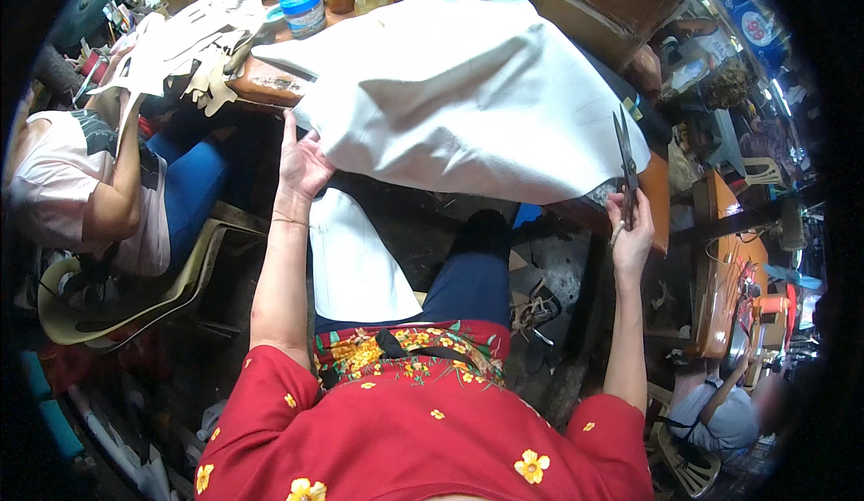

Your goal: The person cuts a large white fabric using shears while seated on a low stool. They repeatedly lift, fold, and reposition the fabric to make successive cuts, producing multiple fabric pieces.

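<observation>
A large white sheet [450, 87], leather-like and rumpled, spreads over the table and hangs past its near edge. My left hand [304, 163] is at the sheet's near left edge, palm turned up and thumb stretched out apart; some fingertips are hidden by the sheet. In my right hand [633, 226] is a pair of dark scissors [626, 163], held by the handles with the blades pointing up and away, beside the sheet's right corner. The blades look slightly parted. A white piece [355, 258] with a straight lower edge lies across my left thigh.
Cut white scraps [193, 37] pile up at the table's far left. A blue-lidded tub [303, 10] and two jars stand behind the sheet. Cardboard [612, 6] walls the far side. A person [99, 177] sits at the left; another [720, 411] is at the lower right.
</observation>
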`<state>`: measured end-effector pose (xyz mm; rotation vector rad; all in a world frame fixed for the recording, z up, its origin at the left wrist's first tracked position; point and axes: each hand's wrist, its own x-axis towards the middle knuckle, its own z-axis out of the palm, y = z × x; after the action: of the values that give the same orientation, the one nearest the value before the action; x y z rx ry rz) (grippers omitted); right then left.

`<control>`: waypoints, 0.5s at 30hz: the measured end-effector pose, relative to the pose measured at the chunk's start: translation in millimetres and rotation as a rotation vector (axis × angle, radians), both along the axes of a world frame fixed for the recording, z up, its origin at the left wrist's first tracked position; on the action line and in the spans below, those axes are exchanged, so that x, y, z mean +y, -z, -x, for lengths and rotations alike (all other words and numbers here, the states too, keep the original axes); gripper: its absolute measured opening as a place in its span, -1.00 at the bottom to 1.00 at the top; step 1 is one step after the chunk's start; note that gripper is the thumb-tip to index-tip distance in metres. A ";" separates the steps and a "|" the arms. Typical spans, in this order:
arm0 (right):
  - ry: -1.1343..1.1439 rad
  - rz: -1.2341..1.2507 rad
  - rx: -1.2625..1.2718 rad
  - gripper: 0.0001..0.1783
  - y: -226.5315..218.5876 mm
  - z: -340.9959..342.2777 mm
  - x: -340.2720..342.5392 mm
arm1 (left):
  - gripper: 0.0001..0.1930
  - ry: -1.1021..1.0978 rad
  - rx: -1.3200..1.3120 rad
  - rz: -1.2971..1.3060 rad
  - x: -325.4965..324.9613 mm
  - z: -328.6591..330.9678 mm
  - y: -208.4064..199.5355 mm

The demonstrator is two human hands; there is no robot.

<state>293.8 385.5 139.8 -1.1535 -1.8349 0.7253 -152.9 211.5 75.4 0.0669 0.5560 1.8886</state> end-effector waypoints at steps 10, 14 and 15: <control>0.171 -0.411 -0.129 -0.56 -44.3 52.1 55.1 | -0.52 -0.249 0.615 -0.062 15.4 43.1 -32.7; 0.082 -0.253 -0.124 -0.43 -60.7 96.2 108.6 | -0.57 -0.171 0.951 0.252 42.5 58.8 -46.4; 0.077 -0.335 -0.133 -0.38 -60.7 108.2 118.9 | -0.56 -0.269 0.989 0.174 49.2 54.9 -47.8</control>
<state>185.6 504.4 200.5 -1.0625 -1.9211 0.2876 -207.8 260.7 123.2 0.8783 1.4443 1.9731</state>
